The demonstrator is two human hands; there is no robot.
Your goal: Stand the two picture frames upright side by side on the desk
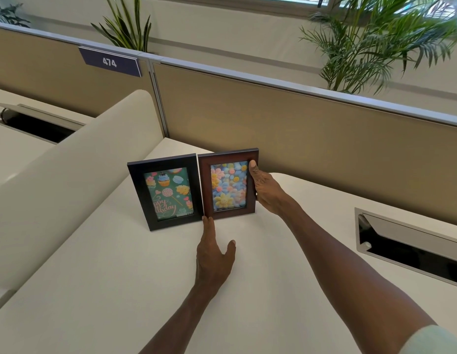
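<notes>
two picture frames stand upright on the cream desk [247, 290], edge to edge, facing the camera. the black frame [135, 190] is on the left and holds a green birthday card picture with cupcakes and a lollipop. the brown frame [205, 185] is on the right and holds a picture of pastel smiling flowers. their inner edges touch or nearly touch; the exact gap is too thin to tell.

the right hand [267, 192] grips the brown frame at its right edge, the thumb lying over the front of the edge near the top corner and the other fingers hidden behind the frame. the left hand [214, 256] lies flat and open on the desk just in front of the frames, fingers together and pointing away, with the fingertips [208, 221] touching the bottom of the frames right where the two meet. its thumb is spread out to the right, holding nothing.

behind the frames runs a tan partition [298, 139] with a number sign [109, 62] reading 474, and green plants [375, 44] rise beyond it. a cable slot [411, 241] is set in the desk well to the right of the right hand.
</notes>
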